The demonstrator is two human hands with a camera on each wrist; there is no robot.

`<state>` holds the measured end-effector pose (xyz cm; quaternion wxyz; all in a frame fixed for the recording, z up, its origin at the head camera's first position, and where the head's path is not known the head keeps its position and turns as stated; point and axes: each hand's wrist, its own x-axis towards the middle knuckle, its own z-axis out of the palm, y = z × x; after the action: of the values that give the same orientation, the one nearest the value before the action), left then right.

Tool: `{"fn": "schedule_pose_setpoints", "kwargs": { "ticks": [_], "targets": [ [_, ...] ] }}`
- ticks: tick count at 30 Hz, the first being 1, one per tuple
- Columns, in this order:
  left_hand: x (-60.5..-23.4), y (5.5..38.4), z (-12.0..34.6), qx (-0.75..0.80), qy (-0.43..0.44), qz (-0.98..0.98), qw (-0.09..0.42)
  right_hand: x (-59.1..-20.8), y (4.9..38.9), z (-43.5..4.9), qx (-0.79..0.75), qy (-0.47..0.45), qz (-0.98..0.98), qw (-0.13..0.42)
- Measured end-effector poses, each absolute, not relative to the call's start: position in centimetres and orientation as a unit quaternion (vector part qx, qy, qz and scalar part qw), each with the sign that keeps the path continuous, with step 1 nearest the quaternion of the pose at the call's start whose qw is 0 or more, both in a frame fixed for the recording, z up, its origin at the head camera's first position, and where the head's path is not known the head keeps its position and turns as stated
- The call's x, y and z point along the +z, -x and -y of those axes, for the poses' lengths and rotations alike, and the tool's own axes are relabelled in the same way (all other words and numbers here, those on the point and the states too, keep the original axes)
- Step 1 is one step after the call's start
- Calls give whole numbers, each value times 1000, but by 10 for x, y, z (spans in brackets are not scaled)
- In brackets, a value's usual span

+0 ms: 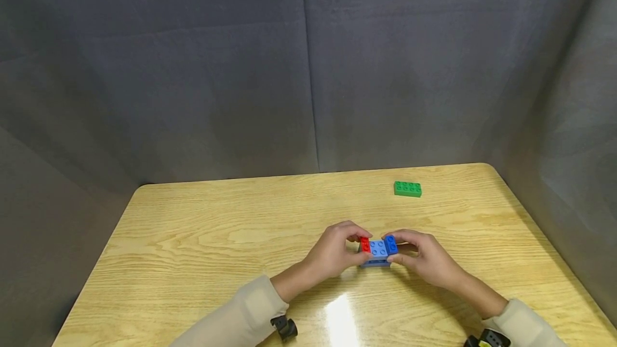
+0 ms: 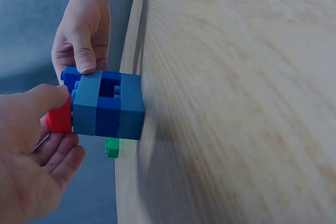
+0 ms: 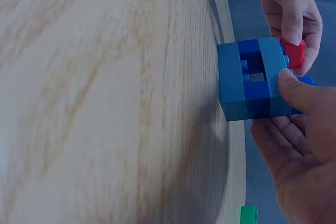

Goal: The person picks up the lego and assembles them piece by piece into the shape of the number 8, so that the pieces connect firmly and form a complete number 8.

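A small stack of toy building bricks stands on the table between both hands. It has a light blue brick (image 3: 231, 82) at the bottom, dark blue bricks (image 2: 107, 115) with a gap between them in the middle, and another light blue brick (image 1: 378, 249) above. My left hand (image 1: 331, 250) pinches a red brick (image 1: 365, 244) at the left end of the top, thumb on the near side. At the right end, my right hand (image 1: 429, 259) holds a dark blue brick (image 1: 391, 244) between thumb and fingers; it looks slightly tilted in the head view.
A green brick (image 1: 407, 189) lies near the far edge of the wooden table (image 1: 217, 240), beyond the right hand. Grey cloth (image 1: 308, 68) hangs behind the table and along its sides.
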<state>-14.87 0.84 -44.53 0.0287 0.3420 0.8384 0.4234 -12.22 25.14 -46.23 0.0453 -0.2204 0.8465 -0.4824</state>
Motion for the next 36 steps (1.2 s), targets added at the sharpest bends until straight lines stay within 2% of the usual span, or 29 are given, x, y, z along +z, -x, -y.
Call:
{"fn": "schedule_pose_setpoints", "kwargs": {
  "ticks": [9,23,36],
  "targets": [
    [-443,150,-11,424,-332,-841,54,-461,122,-251,-485,220,-845,52],
    [-456,150,-10,477,-321,-817,45,-461,122,-251,-483,220,-847,43],
    [-457,149,-11,488,-303,-816,62,-459,121,-249,-490,213,-844,50]
  ]
}}
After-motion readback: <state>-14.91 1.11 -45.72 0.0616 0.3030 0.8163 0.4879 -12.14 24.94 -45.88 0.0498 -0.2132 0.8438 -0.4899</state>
